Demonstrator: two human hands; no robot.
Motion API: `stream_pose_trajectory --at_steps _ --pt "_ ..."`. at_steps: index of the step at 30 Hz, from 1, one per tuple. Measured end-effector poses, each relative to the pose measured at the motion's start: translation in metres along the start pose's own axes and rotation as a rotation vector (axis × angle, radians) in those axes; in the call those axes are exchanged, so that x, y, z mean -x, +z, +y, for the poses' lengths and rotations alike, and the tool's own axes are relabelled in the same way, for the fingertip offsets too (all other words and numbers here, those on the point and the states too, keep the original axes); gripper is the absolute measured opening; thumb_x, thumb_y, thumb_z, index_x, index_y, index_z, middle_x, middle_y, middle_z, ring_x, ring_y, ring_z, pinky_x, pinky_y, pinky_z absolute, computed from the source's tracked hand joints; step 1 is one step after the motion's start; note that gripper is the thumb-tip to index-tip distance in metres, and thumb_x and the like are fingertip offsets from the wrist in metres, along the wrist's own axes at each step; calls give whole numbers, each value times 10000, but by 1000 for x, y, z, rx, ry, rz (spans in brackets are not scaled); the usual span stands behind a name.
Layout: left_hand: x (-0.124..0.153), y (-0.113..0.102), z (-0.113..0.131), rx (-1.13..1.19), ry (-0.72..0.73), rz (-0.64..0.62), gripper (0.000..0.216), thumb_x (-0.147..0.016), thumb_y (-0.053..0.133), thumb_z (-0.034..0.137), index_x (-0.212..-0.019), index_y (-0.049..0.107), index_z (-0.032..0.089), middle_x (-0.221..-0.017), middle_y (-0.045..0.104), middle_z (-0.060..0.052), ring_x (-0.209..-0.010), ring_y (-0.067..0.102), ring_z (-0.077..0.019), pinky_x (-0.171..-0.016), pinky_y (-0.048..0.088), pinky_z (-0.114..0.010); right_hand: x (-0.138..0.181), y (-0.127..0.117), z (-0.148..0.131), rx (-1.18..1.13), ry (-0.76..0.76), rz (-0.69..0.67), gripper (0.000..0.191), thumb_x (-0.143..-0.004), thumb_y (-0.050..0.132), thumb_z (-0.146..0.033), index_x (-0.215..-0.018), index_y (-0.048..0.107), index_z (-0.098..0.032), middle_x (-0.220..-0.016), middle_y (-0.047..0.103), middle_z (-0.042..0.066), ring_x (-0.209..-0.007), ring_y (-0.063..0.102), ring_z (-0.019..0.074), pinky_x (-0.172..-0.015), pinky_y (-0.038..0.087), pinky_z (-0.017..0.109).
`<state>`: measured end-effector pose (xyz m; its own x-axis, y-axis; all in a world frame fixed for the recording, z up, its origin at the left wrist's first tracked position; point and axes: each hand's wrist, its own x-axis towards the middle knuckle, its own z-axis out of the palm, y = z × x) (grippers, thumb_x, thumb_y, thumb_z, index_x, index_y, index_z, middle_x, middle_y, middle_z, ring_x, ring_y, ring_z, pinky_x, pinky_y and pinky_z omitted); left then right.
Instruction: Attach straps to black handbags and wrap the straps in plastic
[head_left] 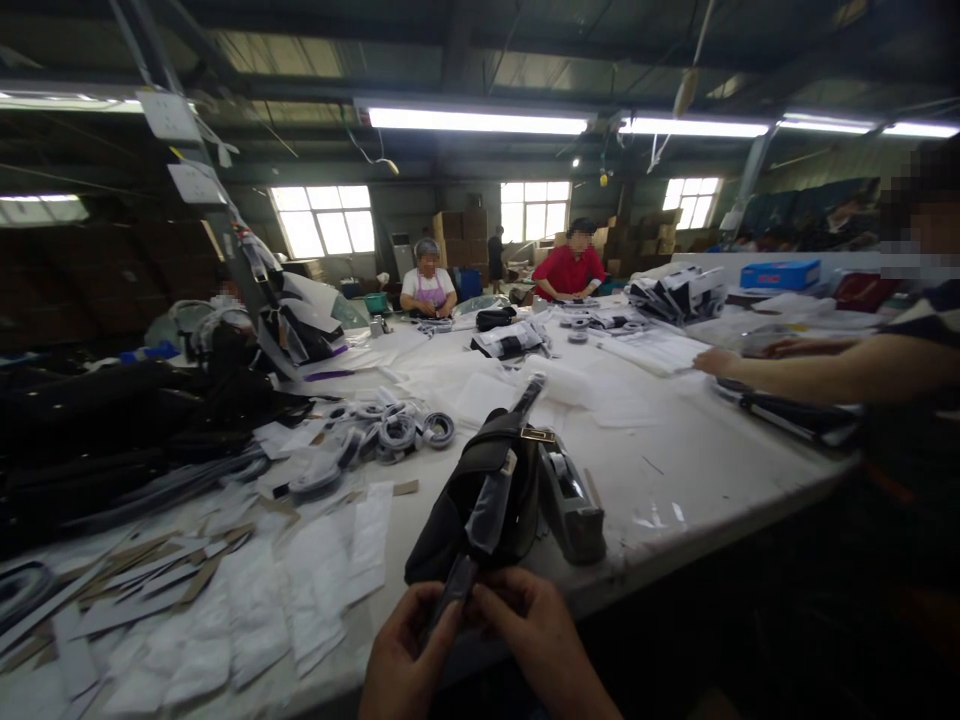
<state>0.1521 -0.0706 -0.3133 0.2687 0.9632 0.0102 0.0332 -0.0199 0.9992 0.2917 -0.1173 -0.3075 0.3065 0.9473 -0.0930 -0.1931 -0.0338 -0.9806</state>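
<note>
A black handbag (444,515) with a gold buckle lies on the white table in front of me. A dark strap wrapped in clear film (491,505) runs across it towards me. My left hand (412,640) pinches the near end of this wrapped strap between thumb and fingers. On its other side my right hand (529,625) is closed at the strap's edge, beside the bag's lower side; its fingertips are partly hidden. A grey tape dispenser (581,525) stands just right of the bag.
Rolled straps (397,432) lie left of the bag. Cardboard strips (165,575) and white plastic sleeves (319,580) cover the near left. Black bags (97,430) are heaped further left. A co-worker's arm (810,370) reaches in from the right. Two people sit across the table.
</note>
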Motion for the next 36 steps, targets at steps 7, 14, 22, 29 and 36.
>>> stream_pose_trajectory --at_steps 7,14,22,29,36 --pt "1 -2 -1 107 -217 -122 505 -711 672 664 -805 651 168 -583 584 30 -367 363 -46 -366 237 -167 6 -4 -1 164 -68 25 289 -843 666 -440 -929 771 -185 -927 775 77 -913 698 273 -823 505 334" --pt "0 0 -4 132 -291 -269 522 -720 663 677 -672 553 169 -488 417 87 -341 234 -12 -360 142 -166 2 6 17 42 -68 147 342 -793 689 -489 -891 768 -172 -892 770 100 -873 698 285 -789 531 337" --pt "-2 1 -10 159 -314 -292 539 -706 671 688 -663 565 162 -478 467 70 -318 248 -3 -329 164 -153 -7 26 41 -178 22 246 452 -639 791 -524 -862 778 -132 -873 770 129 -915 698 329 -846 530 402" --pt "0 -3 -10 155 -287 -279 543 -740 654 669 -629 566 145 -464 488 51 -300 265 5 -323 143 -150 -8 31 25 -159 41 261 406 -607 825 -445 -847 760 -125 -874 769 124 -914 695 329 -819 519 382" --pt "0 -5 -11 237 -289 -250 542 -713 673 680 -676 576 148 -490 507 61 -305 261 4 -318 155 -145 3 27 17 -350 89 -37 549 -706 719 -648 -849 774 -120 -720 716 68 -721 632 203 -692 493 289"
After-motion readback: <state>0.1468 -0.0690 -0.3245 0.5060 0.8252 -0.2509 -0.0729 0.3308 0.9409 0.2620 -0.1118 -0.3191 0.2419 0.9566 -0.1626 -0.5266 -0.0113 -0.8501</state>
